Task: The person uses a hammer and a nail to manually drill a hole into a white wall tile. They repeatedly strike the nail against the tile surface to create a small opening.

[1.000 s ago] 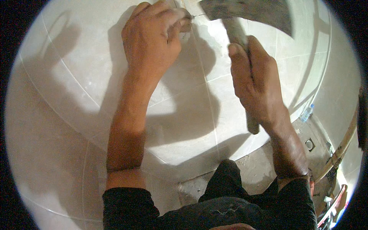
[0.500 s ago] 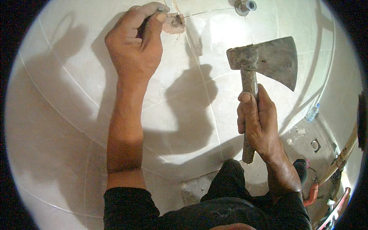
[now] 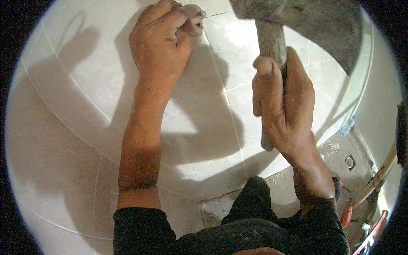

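Up against the tiled wall [image 3: 102,55], from where I'm standing: left hand [image 3: 159,38] is raised high, bare, thumb and fingers curled in close. Small greyish piece [image 3: 193,10] right at the fingertips; can't tell whether it's pinched or just behind them. Chipped patch [image 3: 198,30] just beside that hand, partly hidden by it. Moving right, hatchet [image 3: 293,17] is up in front of the wall, head cut off by the top edge of view, blunt end toward the left hand, blade out to the right. Right hand [image 3: 287,102] is wrapped firmly round its wooden handle, thumb lying along it. Hatchet head and left hand are apart. Far right, on the floor: clear bottle [image 3: 348,125], round drain [image 3: 350,162], orange-handled tool [image 3: 347,215]. Step in hand: looks like hatchet work at the chipped patch, between blows. Next move calls for a steady left hand, fingers clear of the blunt end, and a controlled right wrist.
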`<state>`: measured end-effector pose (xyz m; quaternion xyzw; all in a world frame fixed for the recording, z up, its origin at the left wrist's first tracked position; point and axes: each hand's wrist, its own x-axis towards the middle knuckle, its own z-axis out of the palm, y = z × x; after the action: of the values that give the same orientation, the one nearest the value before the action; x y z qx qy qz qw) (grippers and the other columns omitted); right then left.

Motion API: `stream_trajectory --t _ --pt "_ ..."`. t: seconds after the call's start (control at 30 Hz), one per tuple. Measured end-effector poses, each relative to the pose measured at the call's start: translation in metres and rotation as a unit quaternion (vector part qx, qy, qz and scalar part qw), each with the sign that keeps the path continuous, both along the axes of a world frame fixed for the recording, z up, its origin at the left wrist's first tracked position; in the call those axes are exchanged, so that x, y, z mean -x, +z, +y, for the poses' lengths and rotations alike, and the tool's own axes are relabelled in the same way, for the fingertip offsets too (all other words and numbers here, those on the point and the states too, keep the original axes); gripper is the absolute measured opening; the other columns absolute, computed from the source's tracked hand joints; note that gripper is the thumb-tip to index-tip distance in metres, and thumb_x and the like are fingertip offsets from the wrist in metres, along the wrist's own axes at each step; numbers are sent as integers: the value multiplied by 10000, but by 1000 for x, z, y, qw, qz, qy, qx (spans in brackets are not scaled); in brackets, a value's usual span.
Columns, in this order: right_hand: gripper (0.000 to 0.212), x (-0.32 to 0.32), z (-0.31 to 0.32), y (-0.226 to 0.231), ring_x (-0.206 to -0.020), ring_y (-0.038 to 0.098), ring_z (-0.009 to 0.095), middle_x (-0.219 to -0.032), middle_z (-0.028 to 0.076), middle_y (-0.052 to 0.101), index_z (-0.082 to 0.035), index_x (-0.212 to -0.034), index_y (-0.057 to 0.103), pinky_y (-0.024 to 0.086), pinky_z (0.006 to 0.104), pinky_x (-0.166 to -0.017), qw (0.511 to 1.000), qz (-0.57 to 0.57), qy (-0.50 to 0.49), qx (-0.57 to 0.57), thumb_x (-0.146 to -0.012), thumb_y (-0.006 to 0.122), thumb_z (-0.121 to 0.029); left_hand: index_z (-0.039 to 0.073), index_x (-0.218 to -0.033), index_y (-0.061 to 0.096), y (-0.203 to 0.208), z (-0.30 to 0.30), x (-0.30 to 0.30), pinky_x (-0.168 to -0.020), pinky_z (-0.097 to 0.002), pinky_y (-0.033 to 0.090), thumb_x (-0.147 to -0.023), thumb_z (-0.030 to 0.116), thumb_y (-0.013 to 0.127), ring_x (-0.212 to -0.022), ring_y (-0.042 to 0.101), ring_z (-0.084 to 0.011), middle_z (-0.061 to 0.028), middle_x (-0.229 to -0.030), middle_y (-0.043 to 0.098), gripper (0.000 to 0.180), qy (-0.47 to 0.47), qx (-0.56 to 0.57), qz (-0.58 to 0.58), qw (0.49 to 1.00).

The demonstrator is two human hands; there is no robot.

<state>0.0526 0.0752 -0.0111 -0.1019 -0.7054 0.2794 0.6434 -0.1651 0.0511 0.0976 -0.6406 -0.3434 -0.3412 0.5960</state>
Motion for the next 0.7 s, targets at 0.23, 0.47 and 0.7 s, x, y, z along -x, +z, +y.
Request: stream_trajectory --t 0.23,0.47,0.7 --pt "264 17 18 19 -611 612 525 -627 288 589 22 -933 489 450 549 -519 995 -45 -77 -47 -1018 598 -203 13 -844 731 11 -2 -22 -635 -360 460 -711 -41 766 -670 578 -239 -90 -765 644 148 -66 0 24 998" --pt "251 14 26 21 -632 637 522 -640 289 602 15 -962 504 477 532 -529 988 -75 -118 -63 -1021 608 -205 11 -842 732 13 -1 -28 -634 -359 457 -707 -24 773 -664 567 -240 -84 -750 631 145 -49 3 3 999" --pt "202 18 31 10 -586 648 448 -653 256 609 15 -949 504 469 473 -514 975 -82 -157 -136 -1026 590 -150 -10 -849 725 12 -7 -31 -653 -346 492 -811 -57 707 -678 580 -203 -82 -763 629 62 -5 12 5 1000"
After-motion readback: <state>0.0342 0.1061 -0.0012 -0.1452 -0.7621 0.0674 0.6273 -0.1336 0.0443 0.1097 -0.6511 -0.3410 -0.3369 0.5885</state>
